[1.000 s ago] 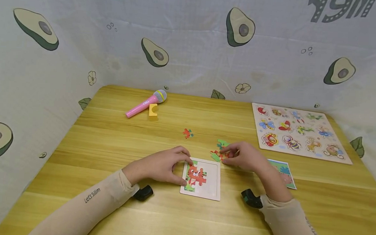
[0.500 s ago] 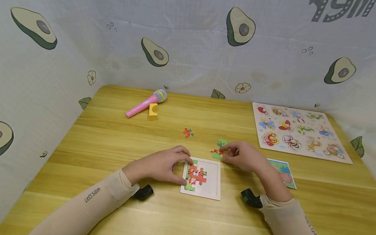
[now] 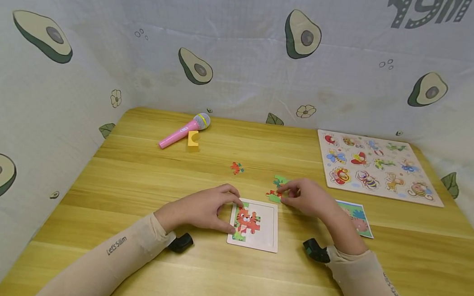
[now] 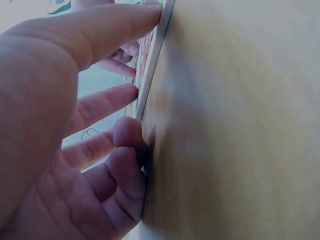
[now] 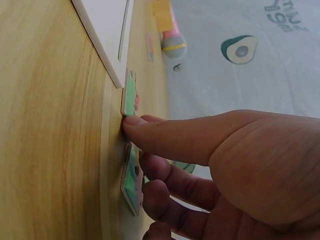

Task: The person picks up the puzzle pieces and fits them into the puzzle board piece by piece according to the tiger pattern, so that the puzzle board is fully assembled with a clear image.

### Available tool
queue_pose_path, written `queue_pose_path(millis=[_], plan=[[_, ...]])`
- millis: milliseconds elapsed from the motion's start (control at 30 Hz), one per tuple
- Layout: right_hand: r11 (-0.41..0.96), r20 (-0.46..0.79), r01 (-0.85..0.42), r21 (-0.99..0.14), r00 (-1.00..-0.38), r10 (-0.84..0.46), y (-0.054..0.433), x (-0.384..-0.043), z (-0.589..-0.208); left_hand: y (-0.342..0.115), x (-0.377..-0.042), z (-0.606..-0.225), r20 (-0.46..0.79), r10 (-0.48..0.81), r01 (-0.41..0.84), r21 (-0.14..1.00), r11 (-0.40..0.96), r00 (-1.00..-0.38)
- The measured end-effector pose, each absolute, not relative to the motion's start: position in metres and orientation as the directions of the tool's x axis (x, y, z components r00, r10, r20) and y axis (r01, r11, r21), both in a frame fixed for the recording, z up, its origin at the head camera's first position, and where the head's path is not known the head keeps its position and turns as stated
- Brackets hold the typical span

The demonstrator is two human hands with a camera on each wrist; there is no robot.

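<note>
My left hand [image 3: 202,208] rests at the left edge of a small square puzzle board [image 3: 267,245], with thumb and forefinger pressing on its rim. Joined pieces showing an orange tiger [image 3: 248,222] fill the board's left side; its right side is bare. Above the board's upper right corner, my right hand [image 3: 309,197] has thumb and forefinger on a green-and-orange puzzle piece [image 3: 274,197], pinching at its right side. In the right wrist view the thumb tip meets that piece's green edge [image 5: 129,97]. Another green piece [image 5: 131,182] lies below the fingers, partly hidden.
A loose orange puzzle piece [image 3: 235,168] lies farther back. A pink microphone [image 3: 181,133] and yellow block [image 3: 193,141] sit at the back left. On the right are a picture card [image 3: 360,221], partly under the right forearm, and a large insect peg puzzle [image 3: 378,168].
My right fingers have shifted slightly among the loose pieces, and the orange-striped piece at their tips has moved a little. The left hand and board have stayed put.
</note>
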State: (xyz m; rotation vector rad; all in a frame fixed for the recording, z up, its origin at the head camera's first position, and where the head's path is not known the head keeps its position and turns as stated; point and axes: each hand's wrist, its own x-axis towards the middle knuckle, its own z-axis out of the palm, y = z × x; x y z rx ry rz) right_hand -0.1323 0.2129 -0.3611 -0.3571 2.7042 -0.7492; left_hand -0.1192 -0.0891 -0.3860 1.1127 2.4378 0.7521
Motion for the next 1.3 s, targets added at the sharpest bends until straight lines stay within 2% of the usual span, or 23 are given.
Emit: queue_pose_path(millis=[1300], plan=[[0.817, -0.178, -0.239, -0.524, -0.908, -0.38, 0.2111, -0.132, -0.3584, -0.0895, -0.1194, -0.3846, -0.089, 0.777, 0.591, 0.597, 0.543, -0.624]])
